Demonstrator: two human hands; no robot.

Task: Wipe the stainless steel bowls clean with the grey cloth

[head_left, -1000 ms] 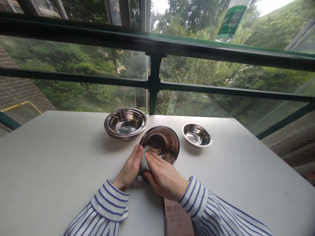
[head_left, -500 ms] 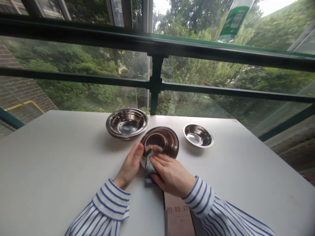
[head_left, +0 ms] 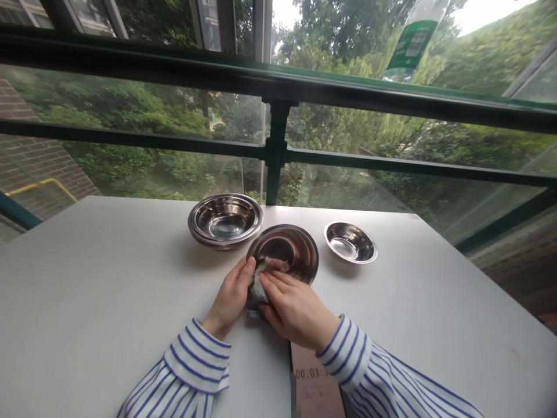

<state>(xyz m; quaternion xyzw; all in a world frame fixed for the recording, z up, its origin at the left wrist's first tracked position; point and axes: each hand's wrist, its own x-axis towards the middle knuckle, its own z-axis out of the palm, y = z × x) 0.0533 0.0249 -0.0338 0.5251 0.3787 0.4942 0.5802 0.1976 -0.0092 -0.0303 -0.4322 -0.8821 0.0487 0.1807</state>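
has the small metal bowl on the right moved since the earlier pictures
No. The small metal bowl keeps its place against the green railing post; only the whole view has shifted slightly.

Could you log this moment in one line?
left hand: holding shiny round metal bowl | right hand: holding grey cloth against it | nearby: stacked silver metal bowls, small round silver bowl

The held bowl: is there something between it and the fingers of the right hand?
Yes: the grey cloth lies between the right fingers and the near left side of the bowl. Nothing visible stands between the left hand and the rim.
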